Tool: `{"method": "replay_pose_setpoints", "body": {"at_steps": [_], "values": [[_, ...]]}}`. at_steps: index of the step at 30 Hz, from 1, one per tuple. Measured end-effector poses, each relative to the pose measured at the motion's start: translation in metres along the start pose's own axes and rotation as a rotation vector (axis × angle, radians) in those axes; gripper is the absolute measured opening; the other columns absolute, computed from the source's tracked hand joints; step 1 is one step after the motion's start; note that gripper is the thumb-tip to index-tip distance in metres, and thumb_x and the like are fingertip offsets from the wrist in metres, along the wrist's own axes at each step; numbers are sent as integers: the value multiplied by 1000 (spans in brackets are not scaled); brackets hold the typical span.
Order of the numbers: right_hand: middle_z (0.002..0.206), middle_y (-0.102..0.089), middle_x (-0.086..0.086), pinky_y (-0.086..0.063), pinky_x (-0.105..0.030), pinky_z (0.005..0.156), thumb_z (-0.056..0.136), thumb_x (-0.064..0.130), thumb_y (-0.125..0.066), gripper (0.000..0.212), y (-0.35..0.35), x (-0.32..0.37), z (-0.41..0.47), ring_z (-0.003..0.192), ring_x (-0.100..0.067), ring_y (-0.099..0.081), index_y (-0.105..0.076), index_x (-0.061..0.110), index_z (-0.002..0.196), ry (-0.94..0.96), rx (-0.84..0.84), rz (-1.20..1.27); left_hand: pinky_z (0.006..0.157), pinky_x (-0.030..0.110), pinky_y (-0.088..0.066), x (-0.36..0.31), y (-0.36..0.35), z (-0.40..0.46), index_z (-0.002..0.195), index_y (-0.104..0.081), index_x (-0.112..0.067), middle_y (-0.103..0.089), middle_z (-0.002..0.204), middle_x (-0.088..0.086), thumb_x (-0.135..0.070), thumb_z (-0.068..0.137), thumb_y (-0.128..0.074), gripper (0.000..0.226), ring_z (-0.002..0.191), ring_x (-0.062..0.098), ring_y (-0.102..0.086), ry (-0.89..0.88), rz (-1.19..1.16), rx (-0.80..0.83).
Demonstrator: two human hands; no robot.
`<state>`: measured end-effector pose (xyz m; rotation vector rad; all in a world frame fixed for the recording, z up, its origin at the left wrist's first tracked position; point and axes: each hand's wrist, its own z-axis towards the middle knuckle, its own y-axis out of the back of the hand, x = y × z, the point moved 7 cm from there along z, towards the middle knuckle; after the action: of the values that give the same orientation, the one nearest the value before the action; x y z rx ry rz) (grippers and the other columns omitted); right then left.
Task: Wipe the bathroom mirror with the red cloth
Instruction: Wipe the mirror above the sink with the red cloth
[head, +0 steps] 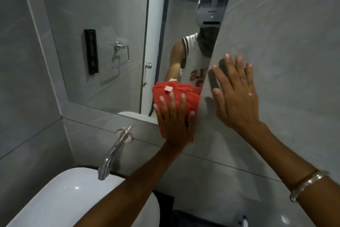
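Observation:
The bathroom mirror [114,42] hangs on the grey tiled wall and reflects a person in a white jersey. My left hand [174,120] presses the folded red cloth [191,97] flat against the mirror's lower right corner, fingers spread over it. The cloth overlaps the mirror's bottom edge and the tile below. My right hand [237,94] lies flat and open on the wall tile just right of the mirror's edge, holding nothing. A ring sits on one finger and a bangle on the wrist.
A chrome wall tap [112,155] juts out below the mirror over a white basin [60,195]. A blue-and-white spray bottle [242,222] shows at the bottom edge. A towel ring and black holder appear only as reflections.

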<state>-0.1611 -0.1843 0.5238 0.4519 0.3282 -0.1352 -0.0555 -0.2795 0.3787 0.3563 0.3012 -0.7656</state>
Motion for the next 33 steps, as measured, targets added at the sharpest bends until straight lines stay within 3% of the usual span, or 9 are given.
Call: {"method": "replay_pose_setpoints", "body": {"at_steps": [4, 7, 11, 15, 21, 24, 28, 31, 33], "values": [[166, -24, -19, -2, -47, 130, 109, 40, -20, 58, 12, -25, -9, 157, -30, -10, -34, 9, 156, -12, 6, -8, 123, 65, -21, -17, -4, -4, 156, -31, -20, -24, 165, 10, -48, 102, -39, 61, 160, 33, -5, -20, 1, 7], [165, -26, -20, -2, -48, 129, 108, 42, -18, 60, 21, -32, 4, 156, -30, -11, -35, 9, 154, 9, -14, 22, 122, 68, -22, -23, 2, 20, 161, -20, -24, -18, 167, 11, -49, 102, -40, 67, 160, 33, 1, -97, 56, 45], [166, -26, -19, -5, -48, 130, 108, 39, -23, 58, 38, -49, 52, 158, -31, -12, -39, 8, 154, 4, -133, 63, 129, 59, -1, -66, 22, 139, 164, 0, -28, 11, 173, 3, -57, 106, -21, 68, 160, 31, 6, -170, 52, 29], [169, -23, -15, -3, -45, 131, 107, 41, -24, 59, 59, -70, 106, 160, -28, -9, -40, 11, 155, -78, -183, 102, 128, 60, -1, -134, 64, 282, 164, -9, -22, 0, 174, 9, -54, 107, -24, 68, 160, 31, 6, -199, -23, -42], [169, -21, -13, -7, -47, 131, 106, 38, -31, 57, 105, -99, 188, 159, -28, -9, -38, 13, 156, -139, -248, 53, 127, 58, -1, -200, 107, 429, 164, -3, -19, 4, 174, 10, -53, 107, -23, 69, 160, 33, 8, -200, 15, -13], [170, -20, -12, -4, -45, 131, 106, 39, -30, 56, 118, -101, 202, 160, -30, -9, -37, 14, 156, -193, -280, 71, 127, 60, -2, -196, 100, 423, 164, -9, -18, -2, 174, 11, -52, 107, -23, 68, 160, 34, 3, -249, 31, -33], [170, -19, -12, -3, -44, 131, 106, 39, -29, 58, 112, -80, 171, 160, -29, -9, -35, 13, 157, -222, -240, 108, 128, 62, -1, -158, 72, 334, 164, -11, -18, -3, 174, 11, -48, 109, -28, 65, 160, 33, 2, -289, -47, -66], [169, -20, -12, -6, -45, 131, 105, 38, -30, 58, 103, -58, 125, 159, -28, -9, -37, 12, 157, -235, -139, 137, 127, 62, 6, -119, 49, 231, 164, -5, -20, 4, 174, 8, -38, 106, -41, 71, 160, 34, 6, -281, -50, 42], [169, -20, -12, -6, -44, 131, 105, 37, -30, 58, 100, -46, 94, 159, -28, -9, -38, 12, 156, -272, -91, 171, 126, 65, 5, -97, 37, 163, 164, -3, -21, 7, 174, 7, -27, 97, -59, 88, 159, 38, 4, -275, -13, 147]]}}
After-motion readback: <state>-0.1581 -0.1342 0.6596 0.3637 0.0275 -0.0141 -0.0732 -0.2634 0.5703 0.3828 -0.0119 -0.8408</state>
